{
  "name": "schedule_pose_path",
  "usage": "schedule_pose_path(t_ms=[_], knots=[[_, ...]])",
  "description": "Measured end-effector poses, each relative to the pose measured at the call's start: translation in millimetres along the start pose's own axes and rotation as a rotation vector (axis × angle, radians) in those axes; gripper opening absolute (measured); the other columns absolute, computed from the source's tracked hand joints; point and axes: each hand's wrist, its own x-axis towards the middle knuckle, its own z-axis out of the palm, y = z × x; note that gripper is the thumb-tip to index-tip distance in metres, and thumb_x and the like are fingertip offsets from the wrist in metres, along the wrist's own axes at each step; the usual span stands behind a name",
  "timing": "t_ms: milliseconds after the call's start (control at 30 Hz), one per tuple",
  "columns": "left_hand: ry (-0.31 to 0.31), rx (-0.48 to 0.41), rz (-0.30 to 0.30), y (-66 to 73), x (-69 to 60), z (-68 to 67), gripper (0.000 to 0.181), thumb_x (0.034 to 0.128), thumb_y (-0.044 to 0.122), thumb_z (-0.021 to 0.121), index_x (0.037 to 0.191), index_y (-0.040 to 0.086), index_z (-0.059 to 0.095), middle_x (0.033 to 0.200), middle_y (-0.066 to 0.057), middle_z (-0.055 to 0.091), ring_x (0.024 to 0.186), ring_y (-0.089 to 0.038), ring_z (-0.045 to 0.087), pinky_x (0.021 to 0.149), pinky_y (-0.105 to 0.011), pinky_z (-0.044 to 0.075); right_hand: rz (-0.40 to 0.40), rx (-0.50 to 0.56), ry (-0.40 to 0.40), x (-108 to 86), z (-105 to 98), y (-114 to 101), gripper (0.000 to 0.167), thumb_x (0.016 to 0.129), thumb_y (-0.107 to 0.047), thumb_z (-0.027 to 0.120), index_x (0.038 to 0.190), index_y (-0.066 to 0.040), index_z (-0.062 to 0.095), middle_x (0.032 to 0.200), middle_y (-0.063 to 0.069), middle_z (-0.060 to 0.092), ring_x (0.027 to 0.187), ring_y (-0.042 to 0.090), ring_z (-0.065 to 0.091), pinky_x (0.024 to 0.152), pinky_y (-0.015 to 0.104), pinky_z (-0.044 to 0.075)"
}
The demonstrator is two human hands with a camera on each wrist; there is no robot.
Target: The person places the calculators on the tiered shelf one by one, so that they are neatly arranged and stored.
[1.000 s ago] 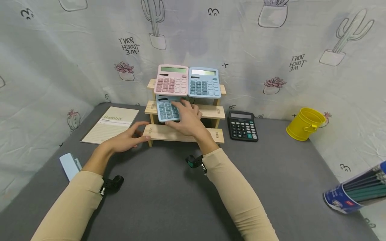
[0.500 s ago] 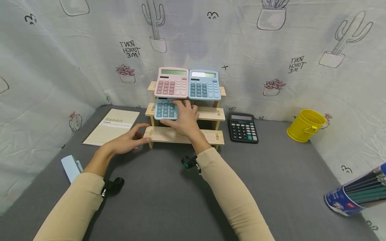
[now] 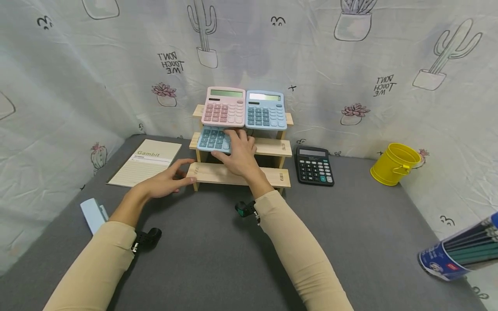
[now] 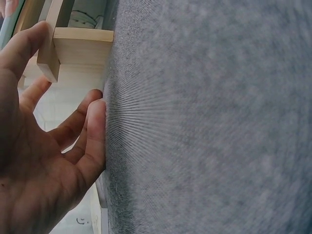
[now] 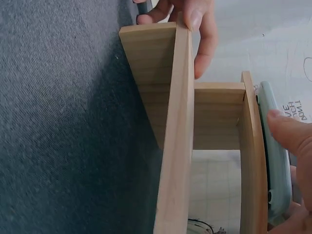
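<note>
A light blue calculator [image 3: 212, 139] lies on the middle step of a three-tier wooden shelf [image 3: 268, 145], its upper part hidden behind a pink calculator [image 3: 223, 106]. My right hand [image 3: 241, 155] grips its right side, and the right wrist view shows the thumb on the calculator's [image 5: 275, 161] edge. With my left hand [image 3: 161, 181] I pinch the left end of the bottom step [image 3: 221, 173] between thumb and fingertip; in the left wrist view the remaining fingers are bent beside the board. On the top step, another blue calculator [image 3: 266, 110] leans beside the pink one.
A black calculator [image 3: 314, 165] lies right of the shelf, and a yellow bucket [image 3: 394, 164] stands farther right. At the right edge is a tub of pencils [image 3: 447, 259]. A notepad [image 3: 145, 162] and a light blue stapler-like object [image 3: 93, 215] lie on the left.
My right hand has slid the blue calculator left and farther back on the middle step, so less of its top shows. My left hand keeps its hold on the shelf.
</note>
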Motion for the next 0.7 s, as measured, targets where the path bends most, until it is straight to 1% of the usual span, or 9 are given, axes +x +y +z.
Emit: schedule_pose_path(t_ms=[200,333,433,567,700], knots=[[-0.001,-0.001,0.007,4.0,-0.5,0.6,0.077,0.1032,0.049,0.059,0.162,0.026,0.016,0.143,-0.028,0.047,0.124,-0.040,0.056,0.092,-0.048,0.054,-0.020,0.002,-0.041,0.8,-7.9,5.5,0.071,0.096,-0.047,0.071,0.155,-0.020,0.040,0.159,0.011,0.034,0.132,0.039,0.033,0.110,0.058,0.029],[0.001,0.004,-0.005,4.1,-0.3,0.2,0.076,0.1031,0.050,0.059,0.162,0.027,0.017,0.141,-0.026,0.049,0.122,-0.039,0.057,0.091,-0.047,0.054,-0.020,0.020,-0.057,1.7,-11.3,7.3,0.068,0.098,-0.048,0.068,0.154,-0.020,0.041,0.160,0.010,0.033,0.131,0.040,0.033,0.109,0.060,0.030],[0.002,0.002,-0.008,4.0,-0.2,0.1,0.076,0.1030,0.050,0.059,0.162,0.027,0.017,0.142,-0.026,0.048,0.124,-0.039,0.057,0.092,-0.047,0.054,-0.022,0.035,-0.065,3.4,-12.3,8.2,0.064,0.100,-0.046,0.066,0.154,-0.020,0.041,0.159,0.009,0.032,0.130,0.040,0.034,0.108,0.060,0.031],[-0.001,-0.004,-0.003,5.0,-1.1,0.7,0.076,0.1034,0.048,0.059,0.162,0.026,0.016,0.145,-0.028,0.047,0.127,-0.041,0.055,0.092,-0.049,0.054,-0.030,0.052,-0.080,4.9,-14.4,9.2,0.063,0.100,-0.042,0.066,0.153,-0.020,0.041,0.158,0.009,0.034,0.128,0.038,0.035,0.108,0.058,0.032],[0.003,0.003,-0.006,2.2,-1.4,0.6,0.077,0.1033,0.049,0.059,0.162,0.026,0.016,0.145,-0.028,0.047,0.128,-0.041,0.054,0.092,-0.048,0.054,-0.037,0.072,-0.094,4.9,-15.9,9.7,0.063,0.100,-0.041,0.067,0.154,-0.020,0.040,0.159,0.008,0.034,0.128,0.038,0.034,0.108,0.057,0.031]])
